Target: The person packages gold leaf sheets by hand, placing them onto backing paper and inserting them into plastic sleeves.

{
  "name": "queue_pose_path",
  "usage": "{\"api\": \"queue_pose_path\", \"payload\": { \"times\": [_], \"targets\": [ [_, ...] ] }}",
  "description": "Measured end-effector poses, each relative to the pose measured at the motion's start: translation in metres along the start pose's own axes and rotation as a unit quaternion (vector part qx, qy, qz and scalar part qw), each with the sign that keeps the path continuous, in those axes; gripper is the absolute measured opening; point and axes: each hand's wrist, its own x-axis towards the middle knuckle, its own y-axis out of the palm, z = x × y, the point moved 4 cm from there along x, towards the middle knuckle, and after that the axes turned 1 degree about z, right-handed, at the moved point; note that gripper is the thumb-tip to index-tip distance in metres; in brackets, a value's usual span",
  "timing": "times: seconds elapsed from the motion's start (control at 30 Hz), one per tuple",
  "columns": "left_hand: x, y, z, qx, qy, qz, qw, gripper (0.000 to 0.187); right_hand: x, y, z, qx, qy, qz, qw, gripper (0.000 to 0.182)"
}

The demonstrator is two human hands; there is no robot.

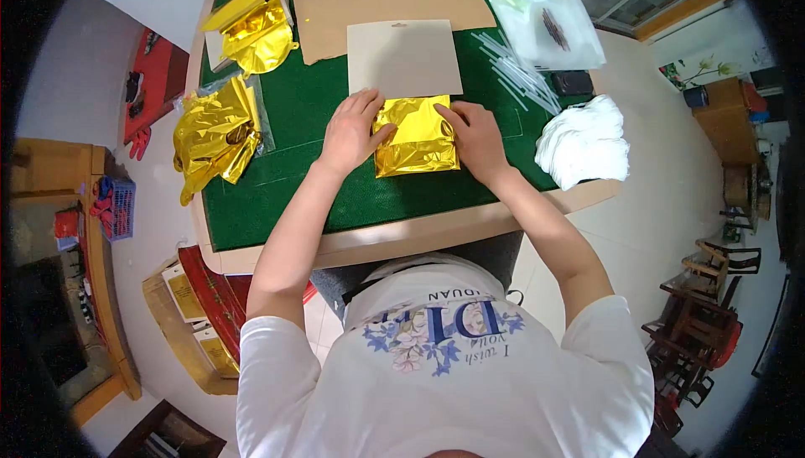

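A folded gold foil balloon (417, 135) lies as a flat, shiny square on the green table mat, close to the front edge. At its left side rests my left hand (350, 132), fingers stretched out and thumb on the foil. My right hand (478, 139) is bent around the right edge, thumb and forefinger at the upper right corner; its other fingers are partly hidden. Just beyond the foil is a beige card (404, 59) with a hanger slot at its far edge. The fingertips of my left hand reach the card's near left corner.
More gold foil pieces (216, 135) lie along the table's left side and far edge. Brown cardboard (335, 9) is behind the card. To the right are clear straws (520, 72), clear plastic bags (558, 30), a black object (573, 83) and a white cloth-like stack (584, 141).
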Motion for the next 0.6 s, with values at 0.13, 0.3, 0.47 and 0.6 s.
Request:
{"api": "queue_pose_path", "payload": {
  "times": [0.13,0.3,0.47,0.6],
  "targets": [
    [0.0,-0.002,-0.002,0.002,0.002,0.004,1.0,0.049,0.012,0.001,0.001,-0.059,-0.086,-0.022,0.994,0.046],
    [0.003,-0.007,0.003,-0.066,-0.02,0.011,0.998,0.037,0.013,0.01,-0.014,-0.021,-0.074,0.025,0.997,0.039],
    [0.004,-0.011,0.012,-0.044,0.051,0.038,0.997,0.038,0.026,0.002,-0.022,0.066,-0.051,0.032,0.996,0.033],
    [0.006,-0.018,0.011,-0.074,0.04,0.047,0.995,0.04,0.029,-0.001,-0.024,0.088,-0.057,0.023,0.994,0.029]
  ]
}}
